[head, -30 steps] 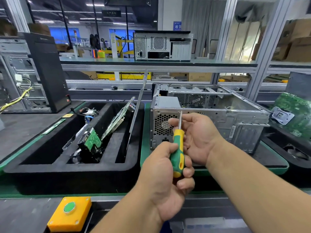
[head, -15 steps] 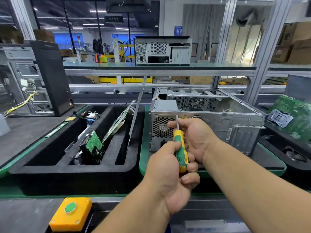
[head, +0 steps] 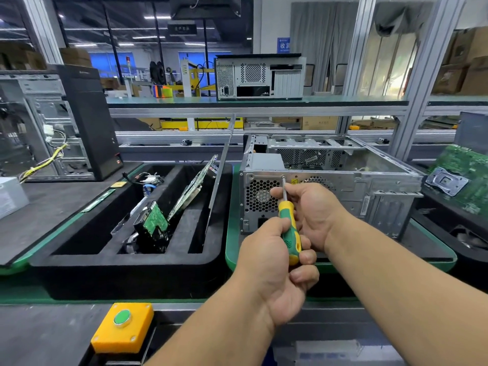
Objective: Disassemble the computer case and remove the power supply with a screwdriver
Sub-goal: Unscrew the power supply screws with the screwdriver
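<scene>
The computer case [head: 343, 180] has its top side open, with free room above it. Just left of the case, a black foam tray [head: 126, 260] stands packed with upright circuit boards [head: 190, 188]. Right of the case lies a green motherboard [head: 464, 178]. Both hands and the screwdriver [head: 289, 223] crowd the case's rear panel.

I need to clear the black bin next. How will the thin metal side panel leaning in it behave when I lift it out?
The side panel is probably stiff but light, being thin sheet metal. It leans on edge in the black bin, so it may tip or slide when nudged.
</scene>
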A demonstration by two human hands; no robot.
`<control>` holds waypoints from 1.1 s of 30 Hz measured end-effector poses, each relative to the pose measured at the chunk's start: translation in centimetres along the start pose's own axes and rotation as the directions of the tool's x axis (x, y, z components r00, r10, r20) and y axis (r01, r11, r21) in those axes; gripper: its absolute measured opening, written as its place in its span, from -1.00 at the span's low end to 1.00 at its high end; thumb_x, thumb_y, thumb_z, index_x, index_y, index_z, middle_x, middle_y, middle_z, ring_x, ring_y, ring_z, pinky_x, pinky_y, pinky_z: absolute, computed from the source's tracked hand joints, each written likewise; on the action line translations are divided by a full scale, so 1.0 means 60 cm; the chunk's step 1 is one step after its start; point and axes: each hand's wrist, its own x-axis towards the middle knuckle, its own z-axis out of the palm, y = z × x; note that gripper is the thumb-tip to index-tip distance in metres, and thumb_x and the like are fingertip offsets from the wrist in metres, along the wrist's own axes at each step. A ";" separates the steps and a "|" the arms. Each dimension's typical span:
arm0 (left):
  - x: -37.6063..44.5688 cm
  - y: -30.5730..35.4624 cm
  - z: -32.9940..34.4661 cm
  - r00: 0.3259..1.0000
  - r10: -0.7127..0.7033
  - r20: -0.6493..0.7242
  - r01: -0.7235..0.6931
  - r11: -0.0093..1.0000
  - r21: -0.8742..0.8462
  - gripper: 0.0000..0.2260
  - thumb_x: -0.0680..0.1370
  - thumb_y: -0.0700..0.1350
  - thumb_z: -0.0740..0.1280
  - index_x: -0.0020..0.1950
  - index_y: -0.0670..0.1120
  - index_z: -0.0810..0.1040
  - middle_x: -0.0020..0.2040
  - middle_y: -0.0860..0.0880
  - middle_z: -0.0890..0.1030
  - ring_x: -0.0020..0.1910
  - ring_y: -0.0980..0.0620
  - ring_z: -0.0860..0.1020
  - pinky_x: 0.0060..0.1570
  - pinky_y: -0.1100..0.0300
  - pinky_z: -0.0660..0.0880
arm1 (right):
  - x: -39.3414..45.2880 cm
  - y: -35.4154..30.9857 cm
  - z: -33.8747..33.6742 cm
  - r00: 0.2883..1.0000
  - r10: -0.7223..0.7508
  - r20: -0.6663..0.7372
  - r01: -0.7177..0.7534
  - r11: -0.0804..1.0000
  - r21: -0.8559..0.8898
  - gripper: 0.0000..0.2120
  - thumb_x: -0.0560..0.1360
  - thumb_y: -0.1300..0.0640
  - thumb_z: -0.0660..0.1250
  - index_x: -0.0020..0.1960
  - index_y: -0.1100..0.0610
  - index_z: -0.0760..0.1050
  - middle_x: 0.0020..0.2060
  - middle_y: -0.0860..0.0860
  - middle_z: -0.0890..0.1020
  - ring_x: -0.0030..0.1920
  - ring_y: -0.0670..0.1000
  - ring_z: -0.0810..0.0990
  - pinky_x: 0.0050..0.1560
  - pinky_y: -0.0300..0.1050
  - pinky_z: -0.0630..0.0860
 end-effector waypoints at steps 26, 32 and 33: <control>-0.008 0.013 0.032 0.991 -0.100 0.084 0.119 0.960 -0.254 -0.63 0.56 0.19 0.39 0.03 -0.10 0.47 -0.26 -0.02 0.35 -0.41 0.15 0.29 -0.68 0.38 0.23 | -0.015 -0.003 0.015 0.978 0.198 0.070 -0.203 0.977 0.064 -0.43 0.55 -0.19 0.40 -0.44 0.10 0.29 -0.59 0.04 0.27 -0.63 -0.04 0.28 -0.55 -0.28 0.28; -0.007 0.018 0.033 0.979 -0.142 0.143 0.185 0.915 -0.357 -0.79 0.66 0.02 0.33 0.09 -0.13 0.53 -0.24 -0.06 0.47 -0.45 0.11 0.40 -0.68 0.36 0.30 | -0.011 -0.002 0.008 0.988 0.062 0.139 -0.087 0.979 0.183 -0.57 0.70 -0.05 0.14 -0.11 0.23 0.57 -0.50 0.04 0.37 -0.63 -0.04 0.37 -0.59 -0.26 0.37; -0.008 0.019 0.031 0.976 -0.151 0.158 0.200 0.910 -0.363 -0.76 0.66 0.03 0.31 0.05 -0.15 0.54 -0.25 -0.08 0.49 -0.47 0.08 0.43 -0.68 0.35 0.31 | -0.010 -0.002 0.005 0.985 0.064 0.159 -0.093 0.978 0.185 -0.58 0.70 -0.04 0.14 -0.07 0.22 0.60 -0.49 0.03 0.39 -0.59 -0.03 0.39 -0.54 -0.23 0.40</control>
